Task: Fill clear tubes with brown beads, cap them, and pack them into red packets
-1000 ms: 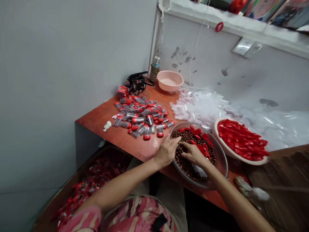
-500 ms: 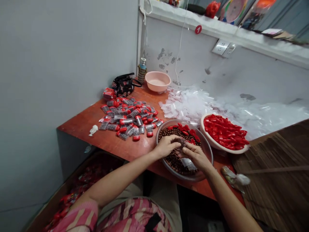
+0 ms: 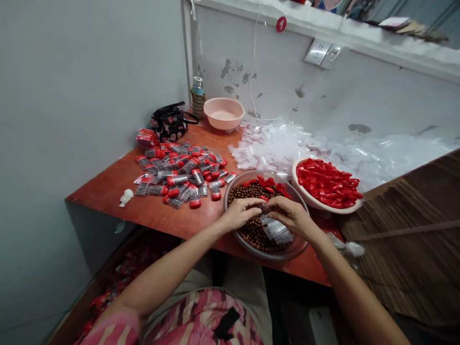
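Both hands work over a round grey-rimmed bowl (image 3: 266, 255) at the front edge of a red-brown wooden table (image 3: 108, 199). Right hand (image 3: 290, 218): fingers curled, pinching a small clear plastic packet (image 3: 276, 231) of dark beads, its lower end lying over the bowl's contents. Left hand (image 3: 239, 215): fingers (image 3: 251, 204) curled inward, tips just beside the right hand's; cannot tell whether they hold anything. Bowl contains round brown beads (image 3: 247, 192) and red oval caps (image 3: 266, 182). Left of the bowl, a heap of bead-filled clear packets with red ends (image 3: 179, 175). Toward the back edge, loose clear plastic bags (image 3: 273, 148) and a pink plastic basin (image 3: 221, 114). Right of the bowl, a white dish of red oval pieces (image 3: 325, 184).
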Tool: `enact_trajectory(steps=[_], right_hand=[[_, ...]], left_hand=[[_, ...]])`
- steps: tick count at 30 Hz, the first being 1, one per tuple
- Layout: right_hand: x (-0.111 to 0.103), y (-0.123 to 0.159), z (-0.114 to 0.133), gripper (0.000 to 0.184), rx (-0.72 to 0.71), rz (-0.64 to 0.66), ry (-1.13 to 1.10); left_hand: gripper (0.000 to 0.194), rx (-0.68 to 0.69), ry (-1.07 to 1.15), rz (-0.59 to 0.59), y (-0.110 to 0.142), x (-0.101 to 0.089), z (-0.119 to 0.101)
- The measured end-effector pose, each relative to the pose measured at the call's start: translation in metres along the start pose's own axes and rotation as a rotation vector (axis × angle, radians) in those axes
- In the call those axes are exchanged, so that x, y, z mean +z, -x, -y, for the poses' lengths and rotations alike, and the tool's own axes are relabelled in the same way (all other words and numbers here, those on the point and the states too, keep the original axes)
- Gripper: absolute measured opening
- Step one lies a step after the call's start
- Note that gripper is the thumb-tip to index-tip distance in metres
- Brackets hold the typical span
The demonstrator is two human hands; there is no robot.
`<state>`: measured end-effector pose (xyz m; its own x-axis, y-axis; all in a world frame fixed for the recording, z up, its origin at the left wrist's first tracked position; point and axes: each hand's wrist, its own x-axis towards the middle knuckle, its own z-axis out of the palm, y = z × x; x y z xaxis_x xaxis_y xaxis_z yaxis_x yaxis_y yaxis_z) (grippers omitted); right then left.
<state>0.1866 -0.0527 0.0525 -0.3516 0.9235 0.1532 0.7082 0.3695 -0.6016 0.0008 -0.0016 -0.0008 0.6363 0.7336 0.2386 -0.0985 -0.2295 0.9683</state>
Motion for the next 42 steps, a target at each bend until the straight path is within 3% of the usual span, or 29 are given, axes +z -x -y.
enact_trajectory(steps=[5,10,16,21,26,32,34,37,39,42], right_hand=[[-0.001,0.009,-0.008,0.042,0.185,-0.092,-0.223],[-0.015,0.025,-0.032,0.022,0.315,-0.133,0.093],[-0.015,0.023,-0.053,0.020,0.383,-0.120,0.458],[0.001,0.006,-0.050,0.024,0.345,-0.037,0.591],[0.014,-0.009,-0.057,0.023,0.401,0.081,0.642],[0.010,-0.004,-0.064,0.020,0.456,0.037,0.618],[0.005,0.002,-0.057,0.024,0.368,-0.055,0.535],[-0.005,0.008,-0.034,0.033,0.015,-0.164,0.309],[-0.009,0.009,-0.015,0.034,-0.136,-0.118,0.183],[-0.009,0.005,0.006,0.026,-0.181,0.024,0.158]], left_hand=[[0.028,-0.047,0.129,-0.078,0.001,0.002,0.000],[0.026,-0.048,0.244,-0.117,0.002,0.003,0.003],[0.023,-0.081,0.230,-0.121,0.002,0.004,0.003],[0.032,-0.145,0.369,-0.093,0.002,0.004,0.000],[0.038,-0.259,0.500,-0.090,-0.001,0.005,-0.002],[0.039,-0.306,0.504,-0.116,-0.002,0.004,-0.001],[0.041,-0.249,0.417,-0.097,-0.001,0.004,0.000],[0.040,-0.147,0.221,-0.048,0.001,0.004,0.002],[0.037,-0.088,0.113,0.000,0.002,0.003,0.003],[0.035,-0.014,0.029,0.057,0.002,0.003,0.001]])
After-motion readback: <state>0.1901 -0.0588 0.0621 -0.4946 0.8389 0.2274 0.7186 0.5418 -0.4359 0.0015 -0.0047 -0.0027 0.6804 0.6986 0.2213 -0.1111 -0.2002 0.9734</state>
